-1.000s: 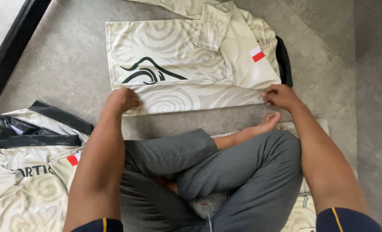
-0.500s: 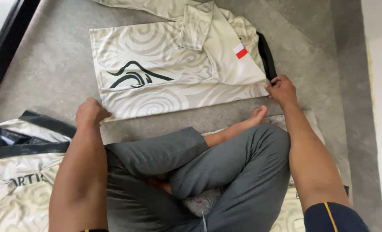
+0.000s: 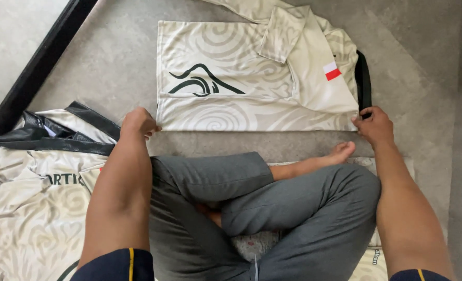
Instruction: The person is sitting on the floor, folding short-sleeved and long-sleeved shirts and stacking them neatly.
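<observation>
Sitting cross-legged on the grey floor (image 3: 111, 57), I see my grey trousers (image 3: 272, 208) nearest, a bare foot (image 3: 340, 152) poking out at two o'clock. A pile of cream shirts (image 3: 28, 208) lies at nine o'clock. My hands are wide apart: my left hand (image 3: 137, 122) pinches the near left corner of the folded cream shirt (image 3: 231, 83) at twelve o'clock, and my right hand (image 3: 374, 125) grips its near right corner.

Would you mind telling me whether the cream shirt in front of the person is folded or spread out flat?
Folded. The cream shirt forms a neat rectangle with a sleeve turned over on top; the left hand and right hand hold its near corners.
</observation>
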